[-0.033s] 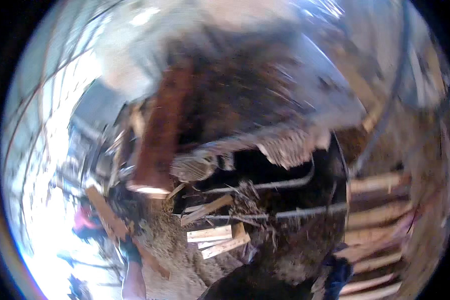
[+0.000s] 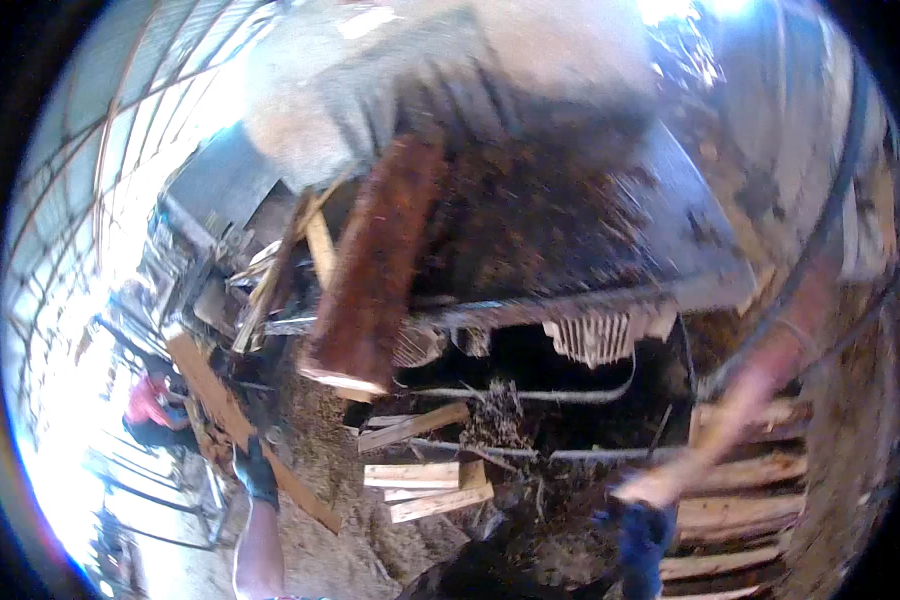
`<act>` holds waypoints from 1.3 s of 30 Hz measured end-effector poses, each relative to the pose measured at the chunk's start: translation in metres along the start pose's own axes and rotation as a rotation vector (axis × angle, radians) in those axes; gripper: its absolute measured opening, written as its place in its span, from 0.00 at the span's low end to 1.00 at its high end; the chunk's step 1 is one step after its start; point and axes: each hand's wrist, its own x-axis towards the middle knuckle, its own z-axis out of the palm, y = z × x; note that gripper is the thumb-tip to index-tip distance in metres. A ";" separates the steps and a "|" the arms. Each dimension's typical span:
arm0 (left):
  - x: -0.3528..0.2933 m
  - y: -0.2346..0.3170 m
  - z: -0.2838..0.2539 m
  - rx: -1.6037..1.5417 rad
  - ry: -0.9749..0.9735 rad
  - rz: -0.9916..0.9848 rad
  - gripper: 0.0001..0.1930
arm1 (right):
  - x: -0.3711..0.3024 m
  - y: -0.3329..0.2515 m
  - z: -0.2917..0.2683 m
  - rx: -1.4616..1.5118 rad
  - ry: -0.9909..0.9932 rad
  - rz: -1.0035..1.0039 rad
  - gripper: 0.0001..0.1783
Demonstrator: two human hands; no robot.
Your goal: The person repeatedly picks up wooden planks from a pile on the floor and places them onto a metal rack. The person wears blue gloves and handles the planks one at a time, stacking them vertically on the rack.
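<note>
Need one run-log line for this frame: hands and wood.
left hand: dark glove, at slanted plank | right hand: blue glove, grip unclear, by blurred stick | centre: reddish slab | view: motion-blurred

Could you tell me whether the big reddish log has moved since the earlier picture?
No. The reddish log leans at the same angle, its pale cut end just above the split wood pieces, with the same gap to the dark machine table.

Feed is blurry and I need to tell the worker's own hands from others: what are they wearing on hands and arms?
Left hand wears a dark glove; its forearm is bare, no sleeve showing. Right hand wears a blue glove, mostly motion-blurred. No markings can be made out on either.
</note>
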 end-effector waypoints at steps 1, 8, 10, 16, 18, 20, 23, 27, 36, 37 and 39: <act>0.024 0.016 0.008 -0.013 -0.028 -0.082 0.17 | 0.018 -0.042 0.053 0.109 -0.347 0.086 0.15; 0.213 0.171 0.118 -0.422 -0.124 0.415 0.21 | 0.061 -0.130 0.350 0.177 -0.831 -0.451 0.31; 0.187 0.175 0.149 -0.457 -0.357 0.348 0.21 | 0.049 -0.108 0.338 0.135 -0.698 -0.276 0.33; 0.084 0.147 0.208 -0.796 -0.934 -0.146 0.26 | 0.034 -0.031 0.332 0.589 -0.760 0.682 0.34; 0.071 0.151 0.199 -0.916 -0.882 -0.192 0.28 | 0.030 -0.010 0.323 0.696 -0.757 0.843 0.33; 0.059 0.157 0.186 -0.854 -0.846 -0.074 0.27 | 0.026 0.008 0.299 0.774 -0.745 0.886 0.32; 0.041 0.153 0.180 -1.061 -0.960 -0.642 0.24 | -0.007 0.024 0.250 0.460 -0.701 0.745 0.35; -0.002 0.123 0.205 -1.400 -1.059 -1.046 0.26 | -0.004 -0.007 0.233 0.165 -0.929 0.659 0.39; -0.076 0.057 0.220 -1.724 -1.421 -0.826 0.29 | 0.031 -0.032 0.259 -0.010 -0.694 0.034 0.60; -0.080 0.048 0.216 -1.891 -1.552 -0.917 0.26 | 0.025 -0.027 0.247 0.227 -0.696 0.069 0.62; -0.089 0.033 0.213 -1.877 -1.742 -1.063 0.21 | 0.025 -0.025 0.209 0.097 -0.693 0.087 0.58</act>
